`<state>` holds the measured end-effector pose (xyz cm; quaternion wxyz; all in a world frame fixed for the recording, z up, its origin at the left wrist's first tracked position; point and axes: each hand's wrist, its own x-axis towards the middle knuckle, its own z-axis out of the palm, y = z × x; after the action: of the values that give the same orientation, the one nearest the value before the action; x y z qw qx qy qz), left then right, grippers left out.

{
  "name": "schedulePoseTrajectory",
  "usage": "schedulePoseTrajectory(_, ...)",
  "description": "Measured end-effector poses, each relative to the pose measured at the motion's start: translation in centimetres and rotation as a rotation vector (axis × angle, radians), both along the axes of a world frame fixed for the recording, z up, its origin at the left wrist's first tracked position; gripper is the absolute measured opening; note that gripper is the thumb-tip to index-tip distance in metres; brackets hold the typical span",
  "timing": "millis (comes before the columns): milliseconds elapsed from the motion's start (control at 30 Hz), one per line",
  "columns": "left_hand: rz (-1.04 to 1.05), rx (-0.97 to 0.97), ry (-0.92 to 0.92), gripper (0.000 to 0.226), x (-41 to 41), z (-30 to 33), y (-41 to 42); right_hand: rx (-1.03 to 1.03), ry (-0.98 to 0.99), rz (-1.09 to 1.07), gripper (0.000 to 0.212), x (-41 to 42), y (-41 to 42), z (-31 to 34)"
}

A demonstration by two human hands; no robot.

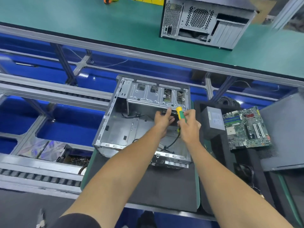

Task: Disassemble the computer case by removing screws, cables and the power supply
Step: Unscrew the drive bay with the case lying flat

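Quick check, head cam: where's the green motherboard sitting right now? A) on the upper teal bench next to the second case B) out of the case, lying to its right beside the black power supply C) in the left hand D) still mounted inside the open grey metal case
B: the green motherboard lies outside the open grey metal case, to its right, next to the black power supply; the case floor shows only loose cables.

An electronics disassembly workshop on a factory line: green-matted counter [98, 27] on aluminium framing, roller conveyor rails [41, 176], blue bins [69, 129] below, a gutted computer case [125, 127] and a loose motherboard [246, 127].
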<state>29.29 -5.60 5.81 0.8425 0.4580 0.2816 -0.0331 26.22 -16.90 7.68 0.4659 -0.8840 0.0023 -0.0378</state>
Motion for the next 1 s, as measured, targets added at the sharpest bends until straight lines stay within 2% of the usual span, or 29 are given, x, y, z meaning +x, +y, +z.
schedulePoseTrajectory(100,-0.013,-0.078,-0.029,0.067,0.2,-0.7,-0.1,-0.002,0.001,0.002,0.017,0.1,-0.1,0.3)
schedulePoseTrajectory(233,-0.027,-0.077,-0.020,0.047,0.2,-1.5,0.2,0.009,0.015,-0.001,0.019,-0.1,-0.1,0.4)
schedulePoseTrajectory(367,-0.050,-0.074,-0.006,0.063,0.3,-2.0,0.5,0.001,-0.003,-0.020,0.019,-0.3,0.0,0.7)
schedulePoseTrajectory(500,-0.097,-0.067,0.002,0.051,-0.2,-2.1,0.7,-0.027,-0.007,-0.030,0.017,-0.6,0.1,1.0)
schedulePoseTrajectory(700,-0.160,-0.062,0.039,0.049,-1.6,-0.8,1.1,-0.033,0.003,-0.059,0.018,-0.8,0.3,1.4)
schedulePoseTrajectory(900,-0.329,-0.002,0.086,0.063,-3.5,-0.5,2.8,-0.024,-0.013,-0.078,0.018,-0.9,0.4,1.6)
schedulePoseTrajectory(1000,-0.372,0.025,0.088,0.059,-4.2,-0.3,3.6,-0.028,-0.020,-0.084,0.019,-1.0,0.4,1.5)
